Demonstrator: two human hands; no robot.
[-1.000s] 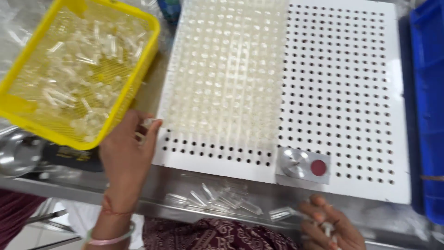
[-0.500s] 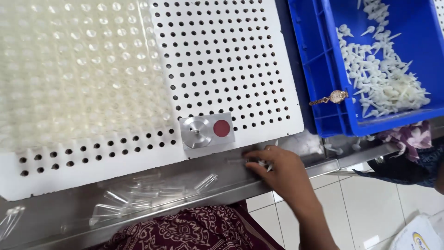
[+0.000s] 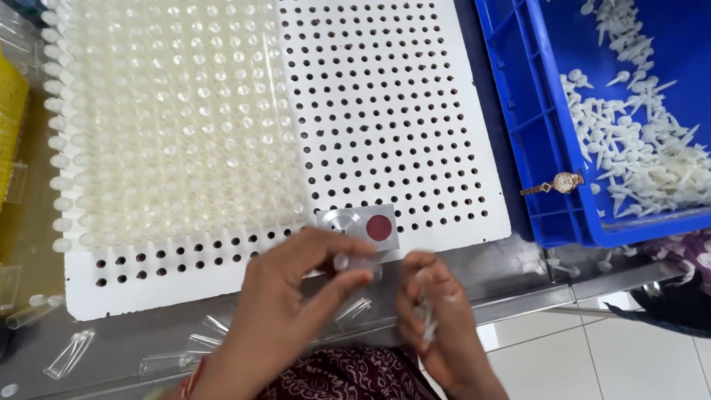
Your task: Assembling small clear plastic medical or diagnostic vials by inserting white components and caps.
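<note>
My left hand [image 3: 296, 296] is at the near edge of a white perforated board [image 3: 400, 111], pinching a small clear plastic tube [image 3: 355, 263] between thumb and fingers. My right hand [image 3: 433, 318] is just beside it, curled around several more clear tubes, blurred by motion. The board's left part is filled with rows of clear tubes [image 3: 170, 126] standing in the holes. Its right part shows bare holes. A metal plate with a red button [image 3: 379, 227] sits at the board's near edge, just above my hands.
A blue crate [image 3: 541, 178] holding white pointed plastic caps [image 3: 644, 148] stands at the right, with a gold wristwatch [image 3: 563, 183] hung on its wall. Loose clear tubes [image 3: 70, 354] lie along the steel ledge. A yellow tray edge [image 3: 11, 133] shows at far left.
The view has swung from the yellow tray across to the blue crate. My left hand left the board's left corner and came beside my right hand, now pinching a tube.
</note>
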